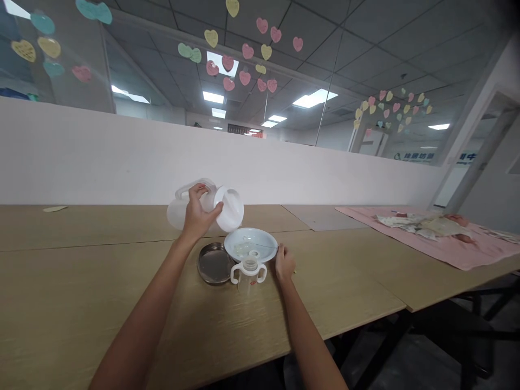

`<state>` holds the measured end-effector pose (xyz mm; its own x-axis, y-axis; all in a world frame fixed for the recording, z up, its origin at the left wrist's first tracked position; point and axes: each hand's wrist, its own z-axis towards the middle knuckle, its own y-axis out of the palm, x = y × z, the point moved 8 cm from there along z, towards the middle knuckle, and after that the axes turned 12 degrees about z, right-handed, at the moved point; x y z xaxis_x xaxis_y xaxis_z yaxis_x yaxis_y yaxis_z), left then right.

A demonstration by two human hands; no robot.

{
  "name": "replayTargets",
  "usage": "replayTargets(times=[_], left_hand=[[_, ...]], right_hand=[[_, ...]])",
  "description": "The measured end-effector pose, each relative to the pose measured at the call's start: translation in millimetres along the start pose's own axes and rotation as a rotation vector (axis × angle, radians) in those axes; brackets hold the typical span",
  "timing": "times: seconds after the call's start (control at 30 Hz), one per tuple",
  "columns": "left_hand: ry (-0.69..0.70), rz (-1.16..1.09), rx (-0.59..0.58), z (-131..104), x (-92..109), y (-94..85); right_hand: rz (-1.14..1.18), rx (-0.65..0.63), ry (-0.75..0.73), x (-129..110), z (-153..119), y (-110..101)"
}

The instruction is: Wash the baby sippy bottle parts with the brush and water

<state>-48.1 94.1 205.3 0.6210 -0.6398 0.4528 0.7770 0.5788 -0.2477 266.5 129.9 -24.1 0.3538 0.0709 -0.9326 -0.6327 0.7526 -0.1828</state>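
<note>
My left hand (198, 212) is wrapped round a translucent plastic pitcher (177, 212), which lies tipped on its side with its white mouth facing right, above a pale basin (268, 250). Some clear liquid and small pale items seem to lie in the basin. Closed at the basin's right rim, my right hand (285, 264) grips a thin rod (266, 247) reaching into the basin; its exact kind is too small to tell. A clear baby bottle (248, 276) with two white handles stands uncapped in front of the basin. Left of it sits a metal tray (214, 265).
A pink cloth (459, 259) on the table's right bears a baby doll (459, 219) and pale clothing. A white low wall (122, 162) with glass above bounds the back. The wooden table's (345, 292) front edge shows at lower right.
</note>
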Motion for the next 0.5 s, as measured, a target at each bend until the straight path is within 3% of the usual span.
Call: replayTargets(times=[0.13,0.23,0.33,0.5], left_hand=[[0.046,0.024,-0.071,-4.4,20.2,2.4],[0.044,0.002,-0.076,-4.6,17.0,6.3],[-0.047,-0.118,-0.030,-1.6,-4.1,10.0],[-0.381,-0.390,0.070,3.0,-47.3,5.3]], right_hand=[[-0.023,-0.025,0.015,-1.2,-0.5,1.0],[-0.040,-0.020,0.022,-1.9,-1.0,-0.1],[-0.062,-0.028,0.029,-1.3,-1.3,0.3],[-0.077,-0.045,0.036,-1.2,-0.8,1.4]])
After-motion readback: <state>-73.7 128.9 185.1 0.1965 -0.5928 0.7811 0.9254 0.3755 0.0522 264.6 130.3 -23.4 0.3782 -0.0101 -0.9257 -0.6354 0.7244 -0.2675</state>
